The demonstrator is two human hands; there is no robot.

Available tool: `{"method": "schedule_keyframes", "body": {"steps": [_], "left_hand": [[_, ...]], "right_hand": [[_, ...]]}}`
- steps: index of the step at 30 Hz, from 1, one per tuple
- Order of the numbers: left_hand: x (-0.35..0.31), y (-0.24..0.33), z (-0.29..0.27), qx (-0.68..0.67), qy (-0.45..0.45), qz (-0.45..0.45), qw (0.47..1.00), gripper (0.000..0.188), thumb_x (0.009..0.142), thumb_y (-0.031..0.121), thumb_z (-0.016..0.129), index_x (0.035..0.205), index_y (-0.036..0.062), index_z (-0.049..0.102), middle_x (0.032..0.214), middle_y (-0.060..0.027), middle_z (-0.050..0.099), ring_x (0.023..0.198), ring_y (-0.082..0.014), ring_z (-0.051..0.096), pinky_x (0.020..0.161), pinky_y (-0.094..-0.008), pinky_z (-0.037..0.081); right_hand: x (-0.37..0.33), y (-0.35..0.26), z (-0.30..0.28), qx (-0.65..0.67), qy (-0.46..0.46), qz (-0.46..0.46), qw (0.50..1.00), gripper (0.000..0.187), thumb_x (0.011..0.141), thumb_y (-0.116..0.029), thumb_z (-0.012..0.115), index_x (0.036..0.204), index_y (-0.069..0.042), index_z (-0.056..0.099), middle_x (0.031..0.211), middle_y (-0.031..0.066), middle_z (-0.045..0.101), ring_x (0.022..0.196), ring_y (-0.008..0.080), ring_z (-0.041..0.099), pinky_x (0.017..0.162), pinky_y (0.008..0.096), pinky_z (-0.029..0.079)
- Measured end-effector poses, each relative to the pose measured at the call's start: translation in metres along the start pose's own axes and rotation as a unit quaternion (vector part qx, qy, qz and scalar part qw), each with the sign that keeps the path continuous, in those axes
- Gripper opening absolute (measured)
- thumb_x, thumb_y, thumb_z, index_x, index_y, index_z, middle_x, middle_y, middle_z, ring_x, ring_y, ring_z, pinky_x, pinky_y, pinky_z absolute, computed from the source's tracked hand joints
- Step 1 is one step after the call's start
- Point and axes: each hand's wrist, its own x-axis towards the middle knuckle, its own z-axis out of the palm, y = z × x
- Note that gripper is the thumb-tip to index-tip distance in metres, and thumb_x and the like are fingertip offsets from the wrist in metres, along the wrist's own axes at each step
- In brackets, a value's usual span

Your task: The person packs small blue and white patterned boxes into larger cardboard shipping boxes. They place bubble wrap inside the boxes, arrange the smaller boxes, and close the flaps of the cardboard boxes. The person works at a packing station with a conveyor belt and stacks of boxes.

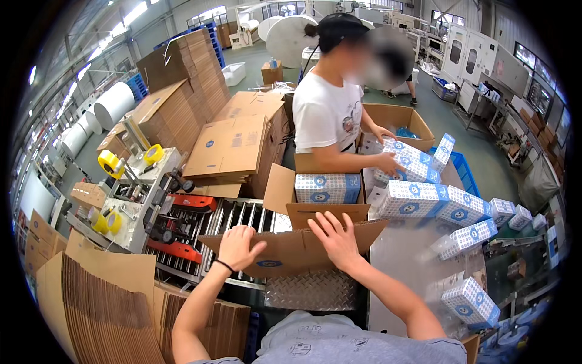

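A brown cardboard carton (291, 261), folded mostly flat, stands on its long edge in front of me. My left hand (238, 247) grips its upper edge near the left end, fingers curled over and thumb apart. My right hand (335, 241) rests on the carton's right half, fingers spread and stretched past the upper edge. Just beyond is an open carton (327, 213) with blue-and-white packs (327, 187) inside. Across from me, a co-worker (330, 109) in a white T-shirt has both hands on another patterned pack (412, 162).
A roller conveyor (242, 215) with a red-sided taping machine (182, 221) lies left. Flat cartons are stacked at near left (103, 303) and far left (224, 145). More patterned packs (464, 233) stand on the right-hand table (397, 261). A diamond-plate metal sheet (312, 293) lies nearest me.
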Motion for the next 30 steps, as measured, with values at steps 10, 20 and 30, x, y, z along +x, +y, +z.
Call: {"method": "schedule_keyframes", "body": {"steps": [10,20,30], "left_hand": [[0.062,-0.078,-0.017,-0.015,-0.143,0.008,0.990,0.033,0.091,0.034,0.066,0.108,0.0065,0.069,0.099,-0.0162,0.068,0.099,-0.0360,0.067,0.086,-0.0444,0.054],[-0.005,0.136,0.060,-0.447,0.145,-0.056,0.881,0.028,0.082,0.004,0.065,0.108,0.0042,0.056,0.061,-0.0049,0.054,0.054,-0.0162,0.054,0.049,-0.0323,0.043],[-0.084,0.130,0.047,-0.283,-0.294,0.294,0.864,0.066,0.099,0.054,0.052,0.149,0.0131,0.041,0.150,-0.0229,0.040,0.139,-0.0373,0.040,0.115,-0.0511,0.032]], "right_hand": [[-0.014,0.012,-0.045,0.125,0.025,0.014,0.992,0.020,0.062,0.001,0.065,0.063,-0.015,0.053,0.066,-0.0042,0.057,0.070,0.0194,0.051,0.079,0.0338,0.036],[-0.118,-0.007,0.006,0.072,-0.352,-0.093,0.929,0.020,0.080,-0.018,0.066,0.100,-0.019,0.066,0.112,0.0110,0.060,0.122,0.0314,0.050,0.101,0.0534,0.038],[-0.136,0.009,-0.009,-0.023,-0.026,0.037,0.999,0.052,0.082,-0.026,0.075,0.128,-0.007,0.061,0.118,0.0084,0.064,0.110,0.0242,0.061,0.099,0.0394,0.045]]}}
